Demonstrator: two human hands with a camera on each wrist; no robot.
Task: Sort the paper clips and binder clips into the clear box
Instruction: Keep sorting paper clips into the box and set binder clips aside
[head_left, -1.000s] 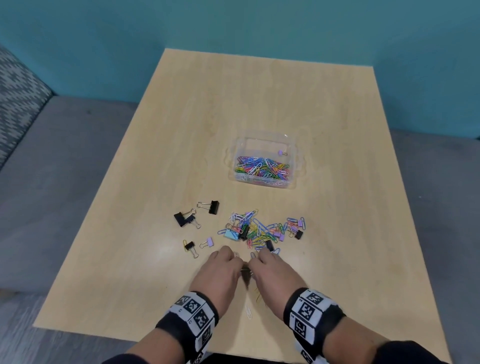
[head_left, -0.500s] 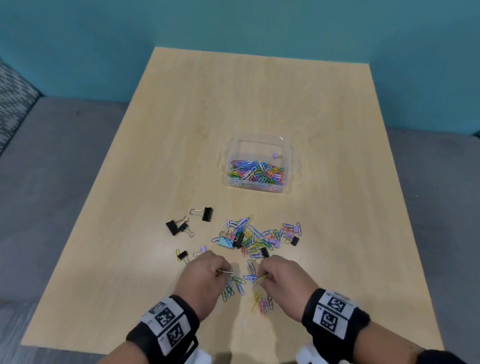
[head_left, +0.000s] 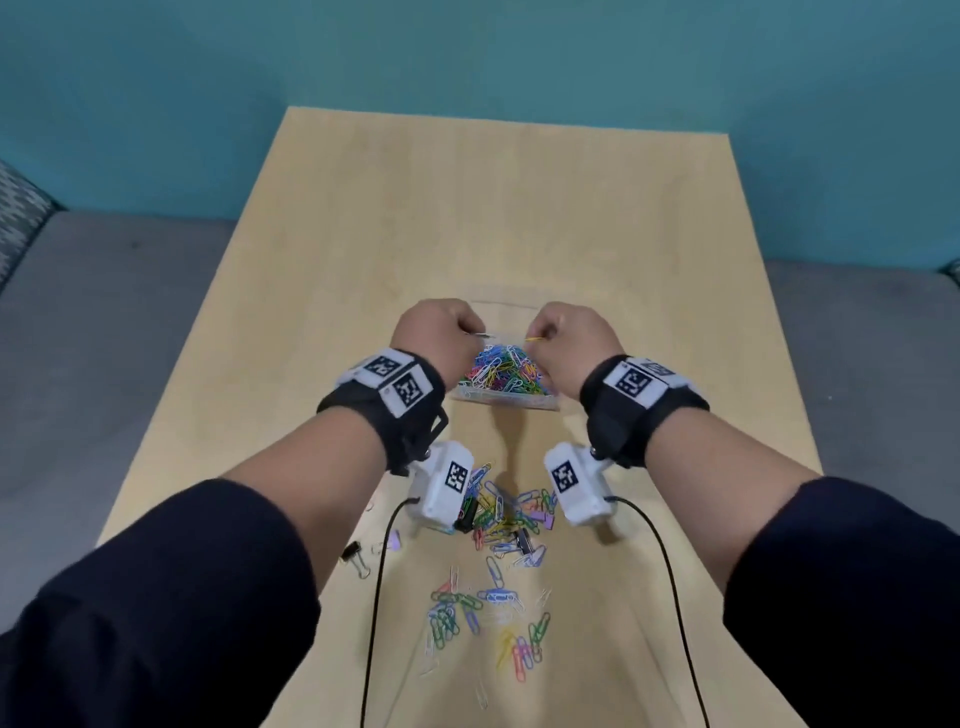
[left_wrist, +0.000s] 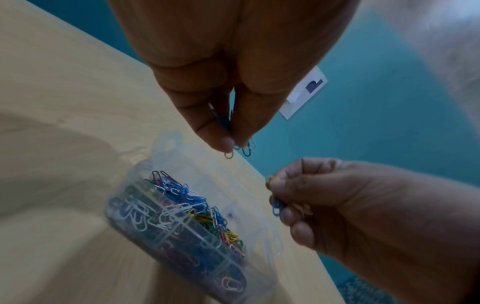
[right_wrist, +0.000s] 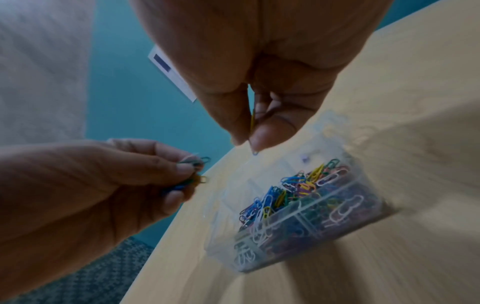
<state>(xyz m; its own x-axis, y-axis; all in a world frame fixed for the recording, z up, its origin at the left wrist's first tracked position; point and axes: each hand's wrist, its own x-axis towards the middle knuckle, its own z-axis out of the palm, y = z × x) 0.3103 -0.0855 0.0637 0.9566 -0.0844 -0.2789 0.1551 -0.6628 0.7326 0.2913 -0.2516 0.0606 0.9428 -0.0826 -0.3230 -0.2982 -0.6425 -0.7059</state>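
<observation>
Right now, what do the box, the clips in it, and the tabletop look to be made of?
Clear box: transparent plastic by the look, glossy; contents and inner dividers show through the walls.
Paper clips: thin bent wire in bright colours, likely coated metal; the coating cannot be confirmed.
Table: pale wood-grain top, matte; laminate or real wood cannot be told apart.

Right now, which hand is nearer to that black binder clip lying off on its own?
Left. The left hand and right hand both hover over the clear box, each pinching paper clips. The black binder clip lies on the left arm's side.
</observation>
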